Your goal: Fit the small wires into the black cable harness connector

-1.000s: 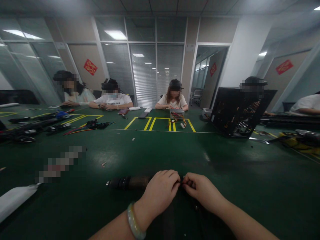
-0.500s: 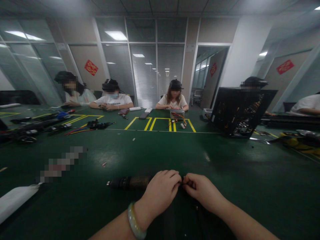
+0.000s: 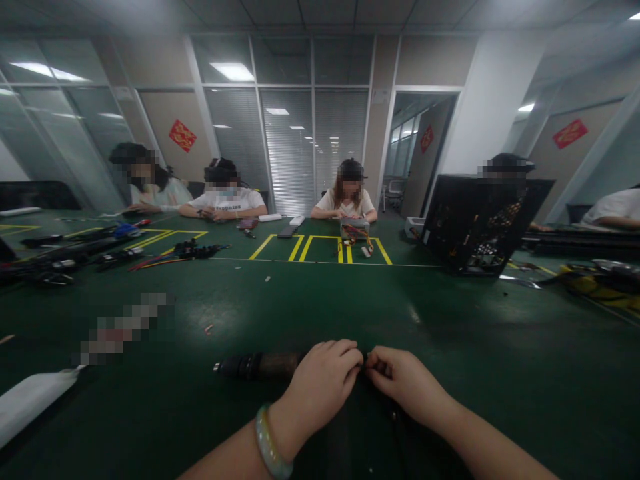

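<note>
A dark cylindrical tool (image 3: 277,366) with a metal tip at its left end lies sideways on the green table (image 3: 310,300). My left hand (image 3: 327,373), with a pale bangle (image 3: 270,447) on the wrist, is wrapped over the tool's right part and hides it. Close by on the right, my right hand (image 3: 400,380) is pinched at the dark end of the tool; what exactly lies between its fingertips is too small and dark to make out. The fingertips of the two hands nearly meet.
A black computer case (image 3: 450,227) stands at the back right. Cables (image 3: 185,252) and dark parts lie at the left, a power supply (image 3: 354,230) with wires at the back. A white wrapped item (image 3: 35,400) is front left. Several people sit across the table.
</note>
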`<control>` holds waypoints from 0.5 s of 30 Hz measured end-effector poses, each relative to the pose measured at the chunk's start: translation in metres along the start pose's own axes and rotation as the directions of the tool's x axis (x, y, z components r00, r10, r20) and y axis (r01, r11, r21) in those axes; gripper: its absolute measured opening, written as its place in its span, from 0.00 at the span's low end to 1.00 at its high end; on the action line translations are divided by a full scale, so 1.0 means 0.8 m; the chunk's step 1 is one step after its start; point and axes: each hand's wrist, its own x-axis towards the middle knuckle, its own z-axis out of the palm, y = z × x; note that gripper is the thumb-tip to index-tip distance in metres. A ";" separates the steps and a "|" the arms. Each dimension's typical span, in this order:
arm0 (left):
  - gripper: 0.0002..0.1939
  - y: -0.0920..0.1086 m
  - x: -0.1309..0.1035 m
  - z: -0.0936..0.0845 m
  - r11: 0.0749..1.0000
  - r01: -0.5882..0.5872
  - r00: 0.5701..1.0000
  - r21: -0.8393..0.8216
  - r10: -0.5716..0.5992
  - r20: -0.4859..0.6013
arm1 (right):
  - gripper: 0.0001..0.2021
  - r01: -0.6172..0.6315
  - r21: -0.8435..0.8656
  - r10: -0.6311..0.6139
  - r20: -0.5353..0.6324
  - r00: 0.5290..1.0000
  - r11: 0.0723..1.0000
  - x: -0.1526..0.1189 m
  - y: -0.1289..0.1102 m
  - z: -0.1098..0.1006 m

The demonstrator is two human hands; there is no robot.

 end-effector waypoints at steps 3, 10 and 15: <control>0.04 0.000 0.000 0.001 1.000 0.006 1.000 0.005 -0.006 -0.006 | 0.03 0.000 -0.005 0.000 -0.012 1.000 1.000 0.000 -0.001 0.000; 0.03 0.002 0.001 0.000 0.999 0.036 0.999 0.005 -0.036 -0.014 | 0.03 -0.002 -0.009 0.002 -0.011 1.000 1.000 -0.001 -0.001 0.000; 0.06 0.003 0.001 -0.003 1.000 -0.006 1.000 0.009 0.006 0.007 | 0.03 -0.003 0.000 0.003 0.000 1.000 1.000 -0.001 0.001 0.000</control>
